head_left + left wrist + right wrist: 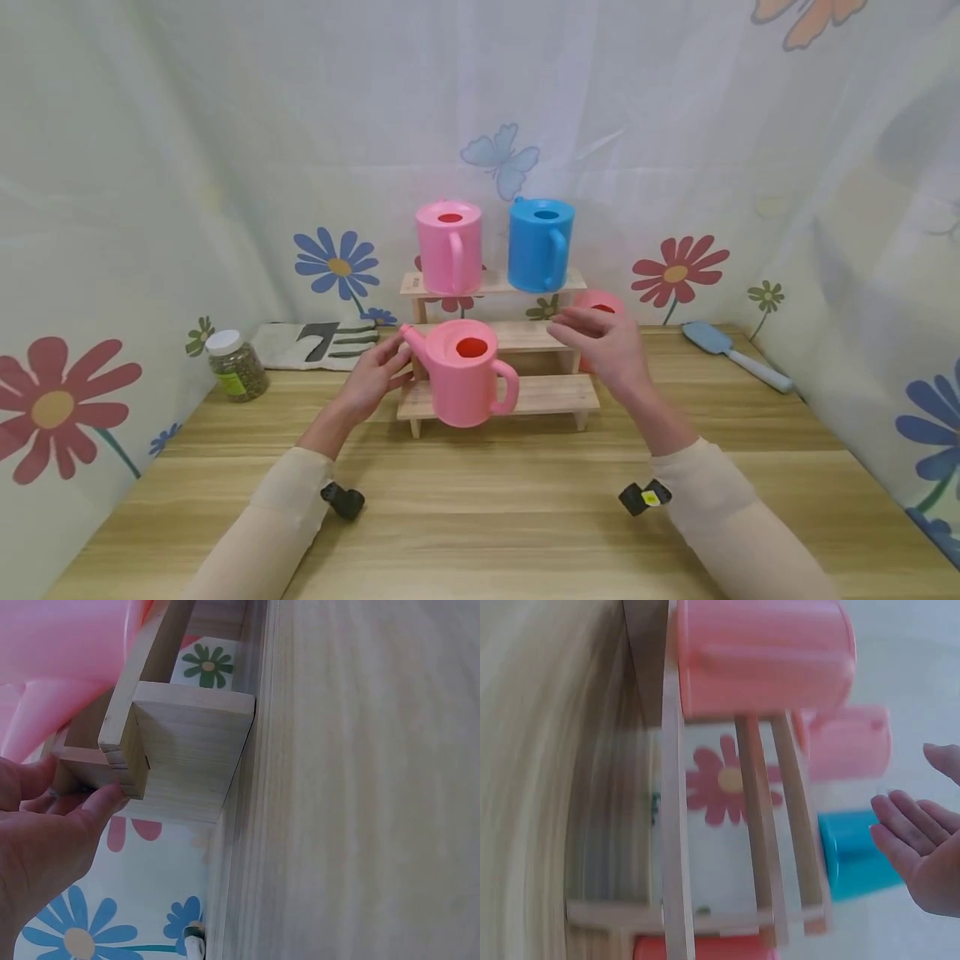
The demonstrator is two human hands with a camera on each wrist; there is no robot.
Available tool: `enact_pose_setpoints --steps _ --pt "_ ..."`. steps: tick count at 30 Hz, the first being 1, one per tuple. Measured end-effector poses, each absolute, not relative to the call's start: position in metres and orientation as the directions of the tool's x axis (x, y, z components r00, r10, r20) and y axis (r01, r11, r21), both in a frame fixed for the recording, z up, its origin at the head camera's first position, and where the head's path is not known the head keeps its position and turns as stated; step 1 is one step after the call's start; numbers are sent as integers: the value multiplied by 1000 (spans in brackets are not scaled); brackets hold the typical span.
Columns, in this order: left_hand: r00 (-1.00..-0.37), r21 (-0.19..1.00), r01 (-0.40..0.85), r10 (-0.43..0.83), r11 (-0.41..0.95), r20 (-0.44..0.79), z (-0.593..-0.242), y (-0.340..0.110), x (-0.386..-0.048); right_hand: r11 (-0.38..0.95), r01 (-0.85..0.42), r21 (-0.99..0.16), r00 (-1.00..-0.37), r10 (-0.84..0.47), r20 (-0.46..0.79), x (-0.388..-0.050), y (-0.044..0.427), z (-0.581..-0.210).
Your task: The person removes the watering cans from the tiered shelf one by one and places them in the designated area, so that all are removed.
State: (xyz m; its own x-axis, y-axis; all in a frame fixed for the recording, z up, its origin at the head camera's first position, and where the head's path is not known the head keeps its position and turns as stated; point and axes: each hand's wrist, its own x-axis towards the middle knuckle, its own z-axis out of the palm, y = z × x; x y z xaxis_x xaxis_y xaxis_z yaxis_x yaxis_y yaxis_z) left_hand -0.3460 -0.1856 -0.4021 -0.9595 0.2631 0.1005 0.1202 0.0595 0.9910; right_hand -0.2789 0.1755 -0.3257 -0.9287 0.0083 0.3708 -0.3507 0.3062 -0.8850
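A pink watering can (pixel 461 387) stands on the lowest step of a three-tier wooden stand (pixel 551 395), spout to the left and handle to the right. At the stand's left end, my left hand (pixel 372 377) holds the wood beside the spout; thumb and fingers lie at the step ends in the left wrist view. My right hand (pixel 611 350) is raised at the stand's right side, relaxed fingers holding nothing. A second pink watering can (pixel 447 254) and a blue watering can (pixel 542 250) sit on the top step. Behind my right hand, another pink can (pixel 603 298) is partly hidden.
On the table's left are a white-lidded jar (pixel 236 367) and a pair of gloves (pixel 281 346). A light blue trowel (pixel 738 357) lies at the right. A flower-printed curtain (pixel 360 108) encloses the back and sides of the wooden table (pixel 480 517).
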Motion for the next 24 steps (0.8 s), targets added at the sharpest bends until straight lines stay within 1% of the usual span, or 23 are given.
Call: enact_pose_setpoints --steps 5,12,14,24 --pt "-960 991 120 261 53 102 -402 -187 -345 255 -405 -878 -913 -57 405 -268 146 -332" --pt "-960 992 116 263 45 100 -403 -187 -345 233 -373 -898 -926 -153 345 -269 123 -350" --pt "-958 992 121 266 43 106 -403 -187 -346 243 -375 -895 -925 -161 345 -270 119 -355" --pt "-956 988 140 268 65 118 -403 -187 -345 212 -461 -862 -886 -156 436 -269 109 -369"
